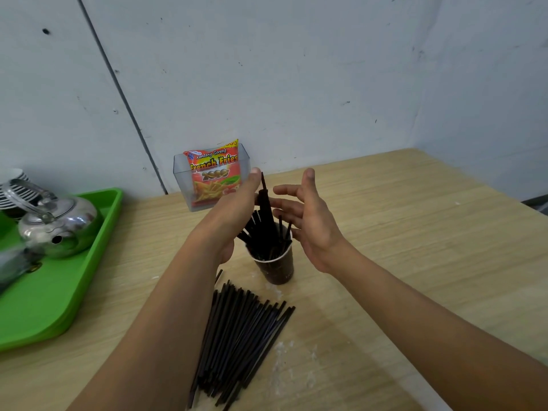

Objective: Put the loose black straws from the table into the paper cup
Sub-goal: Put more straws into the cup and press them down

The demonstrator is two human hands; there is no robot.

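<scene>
Gathering the upright straws (266, 215) between the flat, open left hand (234, 210) and the spread, empty right hand (310, 223), tap them down gently so the paper cup (277, 269) does not tip.

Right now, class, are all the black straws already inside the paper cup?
No, a pile of loose straws lies on the table in front of the paper cup, which holds only some.

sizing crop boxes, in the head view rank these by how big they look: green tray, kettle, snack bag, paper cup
1. green tray, though cropped at the frame edge
2. kettle
3. snack bag, farther from the camera
4. paper cup
</scene>
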